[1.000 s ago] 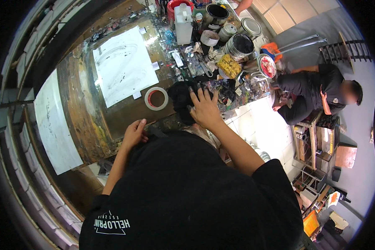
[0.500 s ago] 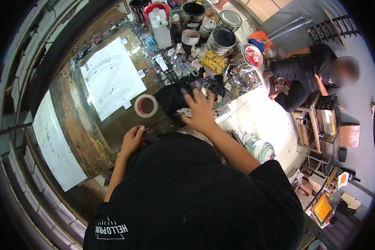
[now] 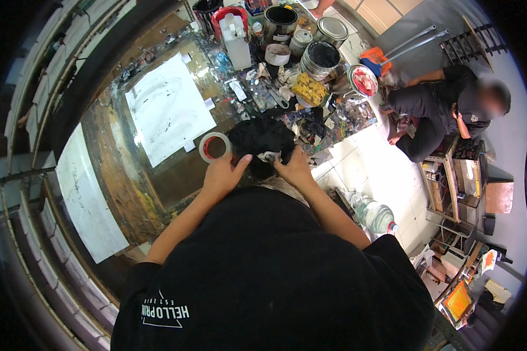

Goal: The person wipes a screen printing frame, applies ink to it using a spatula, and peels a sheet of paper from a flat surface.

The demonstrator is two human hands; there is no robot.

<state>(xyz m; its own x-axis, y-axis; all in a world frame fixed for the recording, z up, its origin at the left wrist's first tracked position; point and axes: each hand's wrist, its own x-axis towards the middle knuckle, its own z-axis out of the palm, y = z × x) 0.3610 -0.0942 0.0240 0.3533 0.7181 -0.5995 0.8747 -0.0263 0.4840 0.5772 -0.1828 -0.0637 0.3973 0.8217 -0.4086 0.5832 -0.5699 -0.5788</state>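
Observation:
A crumpled black cloth (image 3: 262,136) lies at the near edge of the worktable, just in front of me. My right hand (image 3: 295,171) is closed on the cloth's near right edge, its thumb turned inward. At the near left edge, my left hand (image 3: 221,176) grips the cloth with the thumb on top; its fingertips are partly hidden. A pale patch shows on the cloth between the two hands. Touching the cloth's left side, a roll of tape (image 3: 204,147) lies flat, just beyond my left hand. A smudged white sheet (image 3: 168,111) rests farther left.
Paint cans (image 3: 321,60), a whitish jug (image 3: 236,47) and a yellow sponge (image 3: 309,89) crowd the table's far side. A large clear bottle (image 3: 373,215) stands at my right. Beyond the table, a person in dark clothes (image 3: 430,108) sits low at the right.
My right hand has come down from above the cloth to its near edge and closed. My left hand has moved right and forward to the cloth. The cloth looks more spread out.

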